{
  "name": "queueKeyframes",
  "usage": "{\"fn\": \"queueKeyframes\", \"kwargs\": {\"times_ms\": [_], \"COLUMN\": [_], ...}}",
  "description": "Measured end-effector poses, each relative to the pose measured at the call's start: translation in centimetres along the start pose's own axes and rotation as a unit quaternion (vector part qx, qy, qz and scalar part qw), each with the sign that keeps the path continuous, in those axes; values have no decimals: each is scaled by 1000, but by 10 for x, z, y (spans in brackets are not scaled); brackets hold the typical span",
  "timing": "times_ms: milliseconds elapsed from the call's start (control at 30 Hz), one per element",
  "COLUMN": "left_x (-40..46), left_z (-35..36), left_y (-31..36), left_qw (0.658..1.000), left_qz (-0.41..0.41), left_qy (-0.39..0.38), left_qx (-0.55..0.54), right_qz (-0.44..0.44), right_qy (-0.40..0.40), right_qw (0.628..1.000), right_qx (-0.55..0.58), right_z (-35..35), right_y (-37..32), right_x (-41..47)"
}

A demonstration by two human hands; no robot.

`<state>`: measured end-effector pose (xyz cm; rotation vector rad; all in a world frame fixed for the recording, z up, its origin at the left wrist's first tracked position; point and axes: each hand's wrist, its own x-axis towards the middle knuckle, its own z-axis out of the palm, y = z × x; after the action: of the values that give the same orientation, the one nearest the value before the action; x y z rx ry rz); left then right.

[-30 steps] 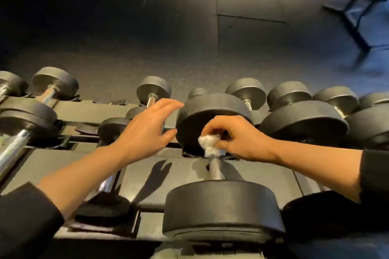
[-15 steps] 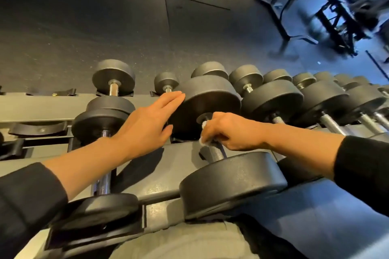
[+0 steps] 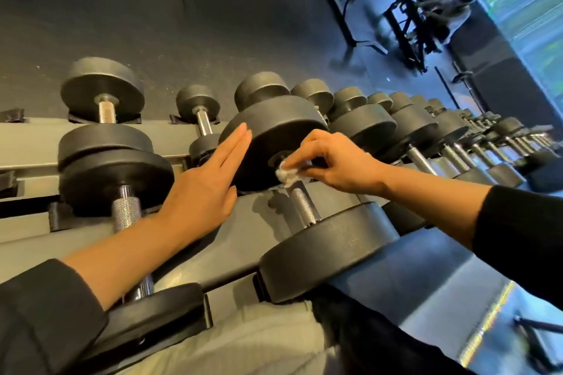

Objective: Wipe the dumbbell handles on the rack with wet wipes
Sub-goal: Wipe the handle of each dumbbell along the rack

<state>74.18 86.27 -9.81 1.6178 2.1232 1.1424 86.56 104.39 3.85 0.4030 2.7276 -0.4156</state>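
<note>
On rack's [image 3: 91, 137] front rail: right hand [image 3: 332, 166] pinches crumpled wet wipe [image 3: 286, 175] at far end of knurled dumbbell handle [image 3: 303, 205]; left hand [image 3: 204, 189], fingers straight, steadies far weight head [image 3: 274, 137]. Wipe soft, limp; dumbbell likely heavy, stiff; grip wipe around handle.

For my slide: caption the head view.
Right hand rubs a wipe on a dumbbell handle; left hand rests flat beside it.

On the rack [image 3: 42, 137], the right hand [image 3: 332, 166] pinches a crumpled wet wipe [image 3: 287, 175] against the far end of the dumbbell handle [image 3: 303, 202], just beside that handle's far weight head [image 3: 274, 137]. The left hand [image 3: 204, 189] (fingers straight, together) lies flat against that head, left of the handle.
</note>
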Motion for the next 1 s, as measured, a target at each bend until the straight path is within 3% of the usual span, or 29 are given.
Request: {"fn": "queueKeyframes", "kwargs": {"times_ms": [167,267,400,567,633,733,833,867,1000], "left_x": [0,0,-3,-6,-7,-7,-7,-7,-7], "left_z": [5,4,4,4,4,3,2,2,4], "left_y": [-2,-1,-2,-1,0,-1,-1,-1,-1], "left_qw": [1000,1000,1000,1000,1000,1000,1000,1000,1000], "left_qz": [6,13,10,14,13,10,13,14,17], "left_qy": [11,14,5,3,1,-4,-4,-5,-6], "left_qx": [-5,-3,-6,-12,-15,-18,-20,-20,-19], "right_qz": [-116,-126,-108,7,18,21,10,2,-47], "right_qy": [-47,-92,-182,-295,-309,-242,-39,-6,-90], "right_qw": [975,958,953,955,951,970,998,997,982], "right_qx": [-182,-239,-217,-38,-22,-22,-51,-79,-158], "right_z": [22,23,18,10,8,7,7,7,11], "right_y": [-6,-9,-17,-25,-27,-31,-31,-29,-19], "right_x": [25,24,15,3,2,6,19,22,19]}}
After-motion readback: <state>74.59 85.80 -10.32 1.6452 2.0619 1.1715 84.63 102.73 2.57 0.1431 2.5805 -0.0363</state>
